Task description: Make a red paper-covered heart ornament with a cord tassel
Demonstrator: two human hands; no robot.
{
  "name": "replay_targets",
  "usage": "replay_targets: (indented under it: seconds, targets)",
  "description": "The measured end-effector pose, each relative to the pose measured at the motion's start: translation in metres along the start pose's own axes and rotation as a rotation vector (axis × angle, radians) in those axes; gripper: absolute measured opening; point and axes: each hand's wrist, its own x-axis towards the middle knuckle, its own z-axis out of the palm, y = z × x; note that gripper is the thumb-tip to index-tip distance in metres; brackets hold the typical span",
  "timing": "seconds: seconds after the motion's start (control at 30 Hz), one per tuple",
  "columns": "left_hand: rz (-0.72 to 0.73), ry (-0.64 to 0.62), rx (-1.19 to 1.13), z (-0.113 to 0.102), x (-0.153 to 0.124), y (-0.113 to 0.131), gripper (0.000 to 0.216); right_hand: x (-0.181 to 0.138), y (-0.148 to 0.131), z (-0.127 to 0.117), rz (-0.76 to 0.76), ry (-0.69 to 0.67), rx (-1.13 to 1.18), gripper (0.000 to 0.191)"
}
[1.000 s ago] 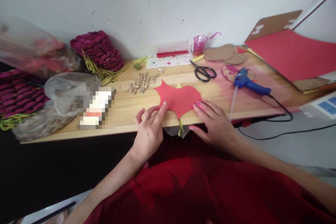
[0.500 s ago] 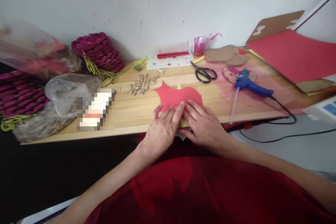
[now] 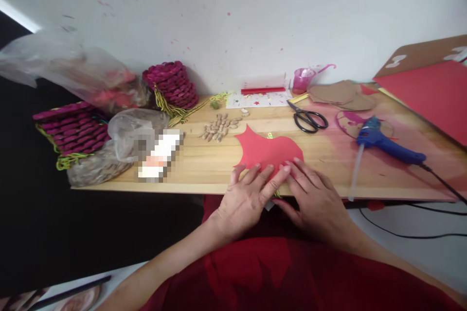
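A red paper cutout (image 3: 266,148) with pointed tips lies flat near the front edge of the wooden table (image 3: 204,165). My left hand (image 3: 248,199) and my right hand (image 3: 315,199) lie side by side on its near edge, fingers stretched flat and pressing it down. A bit of yellow-green thread (image 3: 277,194) peeks out under the cutout between my hands, and another bit (image 3: 269,135) shows at its far edge.
Black scissors (image 3: 308,119), a blue glue gun (image 3: 386,143) with cord, a pile of seeds (image 3: 219,128), cardboard shapes (image 3: 341,93), a pink cup (image 3: 302,80), red sheets (image 3: 430,92), plastic bags (image 3: 120,143) and magenta woven pieces (image 3: 171,85) sit around the table.
My hands came together from the sides of the cutout onto its near edge. My head turned left, so everything sits further right and lower in view.
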Motion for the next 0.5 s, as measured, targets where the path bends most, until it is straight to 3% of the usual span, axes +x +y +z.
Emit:
replay_targets:
  seconds: [0.3, 0.5]
  targets:
    - [-0.062, 0.036, -0.059, 0.0102, -0.0035, -0.0049, 0.066, -0.0022, 0.0018, 0.0054, 0.005, 0.022, -0.005, 0.064]
    - [-0.06, 0.06, -0.103, 0.0075, -0.0069, -0.0066, 0.065, -0.003, -0.0019, 0.0018, 0.042, -0.061, 0.027, 0.064]
